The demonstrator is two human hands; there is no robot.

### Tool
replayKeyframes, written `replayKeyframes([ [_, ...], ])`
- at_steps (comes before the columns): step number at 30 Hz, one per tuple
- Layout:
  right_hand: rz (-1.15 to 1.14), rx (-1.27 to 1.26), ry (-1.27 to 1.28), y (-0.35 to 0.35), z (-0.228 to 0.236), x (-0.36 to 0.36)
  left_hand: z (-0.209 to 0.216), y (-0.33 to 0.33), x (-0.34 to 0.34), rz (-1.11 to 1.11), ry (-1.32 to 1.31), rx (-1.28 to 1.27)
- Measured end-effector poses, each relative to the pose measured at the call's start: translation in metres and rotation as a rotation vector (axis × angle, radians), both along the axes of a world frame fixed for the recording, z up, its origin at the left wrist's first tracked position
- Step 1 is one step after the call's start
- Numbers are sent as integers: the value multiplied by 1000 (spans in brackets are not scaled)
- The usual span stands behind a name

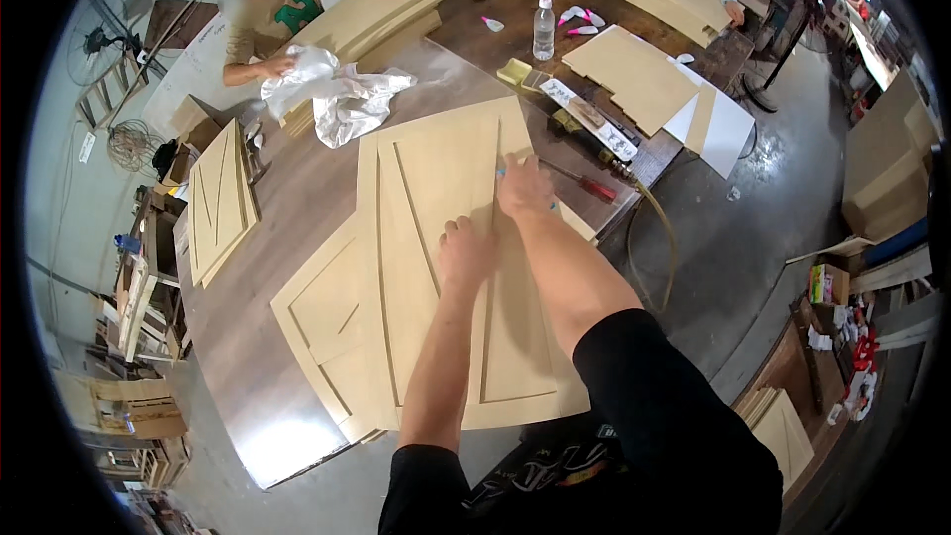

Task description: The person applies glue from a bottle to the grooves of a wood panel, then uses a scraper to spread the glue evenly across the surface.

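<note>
A large pale wooden panel [421, 173] with long slanting grooves lies in front of me, on top of another grooved panel [322, 312] at the lower left. My left hand [468, 253] rests on its middle with the fingers curled under. Whatever those fingers may hold is hidden. Farther up, beside the long right-hand groove, my right hand [525, 186] leans on the panel with bent, slightly parted fingers. Small blue bits show at its fingers. To the right of that hand lies a screwdriver [594, 186] with a red handle.
Crumpled white plastic [342, 104] lies near a co-worker [287, 15] at the far left. Grooved panels [218, 203] stand at the table's left. Beyond my right hand are a water bottle [544, 30], a long tool [589, 119] with a hose [659, 228], and cut boards [634, 74].
</note>
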State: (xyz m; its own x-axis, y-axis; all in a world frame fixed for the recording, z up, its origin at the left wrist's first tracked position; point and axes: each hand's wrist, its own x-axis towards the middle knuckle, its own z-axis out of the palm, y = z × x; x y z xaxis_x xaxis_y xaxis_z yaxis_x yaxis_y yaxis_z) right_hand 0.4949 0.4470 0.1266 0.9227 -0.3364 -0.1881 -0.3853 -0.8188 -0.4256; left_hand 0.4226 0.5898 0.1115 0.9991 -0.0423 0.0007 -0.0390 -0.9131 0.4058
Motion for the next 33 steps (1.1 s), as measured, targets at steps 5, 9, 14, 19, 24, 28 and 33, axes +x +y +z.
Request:
replayKeyframes([
  [5, 81, 41, -93, -20, -19, 7, 21, -2, 21, 12, 202, -59],
  [9, 95, 141, -18, -27, -9, 10, 19, 3, 24, -46, 196, -49],
  [14, 120, 127, -48, -19, 2, -4, 19, 4, 32, -76, 242, -18],
  [19, 88, 53, -103, -13, -5, -13, 23, 4, 33, -61, 366, -67],
  [24, 148, 21, -104, -11, -28, -5, 9, 15, 27, -78, 234, -86],
  [28, 123, 21, -58, -16, -7, -4, 37, 22, -28, -126, 127, 17],
  [33, 134, -30, -43, -20, -23, 5, 36, 30, -73, -79, 306, 120],
])
